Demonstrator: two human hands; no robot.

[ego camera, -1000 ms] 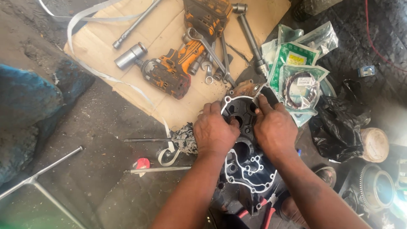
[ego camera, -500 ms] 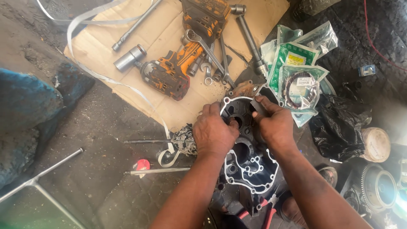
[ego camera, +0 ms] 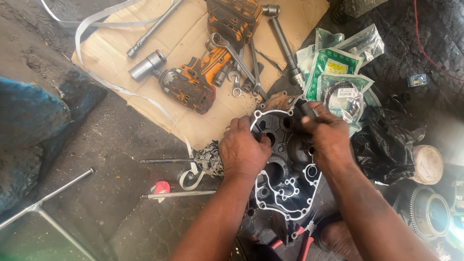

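both hands sit on a dark metal engine cover (ego camera: 282, 164) that lies on the ground near the middle of the view, ringed by a thin white gasket (ego camera: 270, 193) that follows its edge. left hand (ego camera: 244, 150) is curled over the cover's rim at nine o'clock, fingers hooked into an opening, gripping the casting, which looks like a way to keep it from shifting. right hand (ego camera: 326, 135) is closed at about one o'clock on the cover, fingertips pinched around a small dark part (ego camera: 308, 111) pressed against the top of the casting; what that part is cannot be told. at eleven o'clock from the cover a sheet of cardboard (ego camera: 193, 43) is spread on the ground, probably to keep tools out of the dirt. on it lie two orange and black power drivers, one (ego camera: 193, 82) close to the hands and one (ego camera: 235, 17) at the top edge, a loose socket (ego camera: 146, 65), a long bar (ego camera: 154, 26), and a bunch of spanners (ego camera: 241, 67) too overlapped to count. at one o'clock is a pile of clear packets with green labels (ego camera: 333, 65), at least four. a black plastic bag (ego camera: 386, 145) lies at three o'clock. two thin rods (ego camera: 166, 161) lie at nine o'clock, and red-handled pliers (ego camera: 304, 239) at six o'clock.
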